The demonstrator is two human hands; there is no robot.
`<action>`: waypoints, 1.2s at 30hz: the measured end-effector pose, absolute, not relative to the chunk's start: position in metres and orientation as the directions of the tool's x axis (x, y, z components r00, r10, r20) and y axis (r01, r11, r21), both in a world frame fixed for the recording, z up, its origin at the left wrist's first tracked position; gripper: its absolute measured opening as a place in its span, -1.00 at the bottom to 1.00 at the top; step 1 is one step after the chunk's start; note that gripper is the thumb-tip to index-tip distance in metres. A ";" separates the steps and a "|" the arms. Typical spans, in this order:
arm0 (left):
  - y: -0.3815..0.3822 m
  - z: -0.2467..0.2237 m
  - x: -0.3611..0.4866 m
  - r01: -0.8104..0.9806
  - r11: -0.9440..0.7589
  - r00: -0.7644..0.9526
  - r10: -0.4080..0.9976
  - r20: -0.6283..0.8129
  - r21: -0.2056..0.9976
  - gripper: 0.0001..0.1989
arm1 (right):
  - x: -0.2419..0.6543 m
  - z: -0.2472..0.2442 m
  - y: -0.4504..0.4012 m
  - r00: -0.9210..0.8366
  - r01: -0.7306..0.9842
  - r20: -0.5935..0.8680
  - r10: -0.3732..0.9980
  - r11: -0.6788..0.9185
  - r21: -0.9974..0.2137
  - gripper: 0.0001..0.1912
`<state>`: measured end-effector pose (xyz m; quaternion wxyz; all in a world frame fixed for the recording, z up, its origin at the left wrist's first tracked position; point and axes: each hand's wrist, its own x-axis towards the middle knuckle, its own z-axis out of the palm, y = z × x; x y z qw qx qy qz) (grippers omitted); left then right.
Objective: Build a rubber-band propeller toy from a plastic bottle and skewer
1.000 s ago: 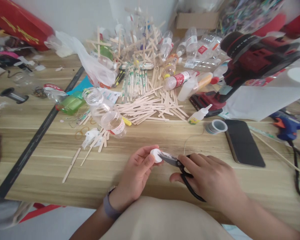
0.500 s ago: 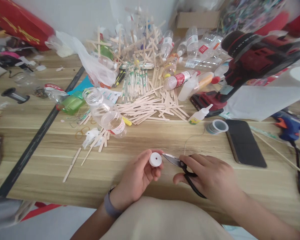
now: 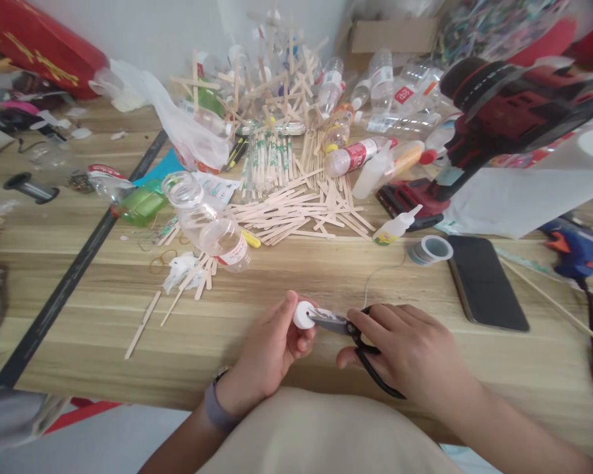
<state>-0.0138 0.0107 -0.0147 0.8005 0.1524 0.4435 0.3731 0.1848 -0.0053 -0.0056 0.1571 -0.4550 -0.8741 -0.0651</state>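
Between the thumb and fingers of my left hand (image 3: pixel 271 345) is a white bottle cap (image 3: pixel 302 316), its flat top with a small dark hole turned toward the right. My right hand (image 3: pixel 410 349) grips black-handled scissors (image 3: pixel 363 345), whose blades point left. The blade tip touches the cap at its central hole; how deep it goes in, I cannot tell. Past my right hand, a thin wire runs from a small spool (image 3: pixel 429 250) to the table, close behind the scissors.
Wooden craft sticks (image 3: pixel 291 210) spread across the middle. A cut clear bottle (image 3: pixel 207 224) stands at left. To the right are a glue bottle (image 3: pixel 398 226), a phone (image 3: pixel 487 283), a red cordless drill (image 3: pixel 499 118) and a blue glue gun (image 3: pixel 578 247). Plastic bottles (image 3: pixel 380 82) crowd the back.
The scissors have moved left, bringing their tip from beside the cap onto its hole. My left hand has tilted the cap slightly toward the blades.
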 end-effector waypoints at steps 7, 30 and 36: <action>0.011 -0.018 -0.015 -0.451 0.720 0.414 0.692 -0.591 0.527 -0.54 | 0.185 -0.006 -0.006 -0.548 0.816 0.348 0.761 0.578 0.019 -0.41; 0.013 -0.001 -0.021 -0.607 0.687 0.446 0.710 -0.545 0.399 -0.75 | 0.229 -0.035 0.010 -0.246 0.960 0.093 0.965 0.230 0.161 -0.72; 0.012 0.000 -0.021 -0.610 0.668 0.422 0.728 -0.540 0.425 -0.72 | 0.233 -0.038 0.012 -0.239 0.964 0.030 0.971 0.233 0.129 -0.74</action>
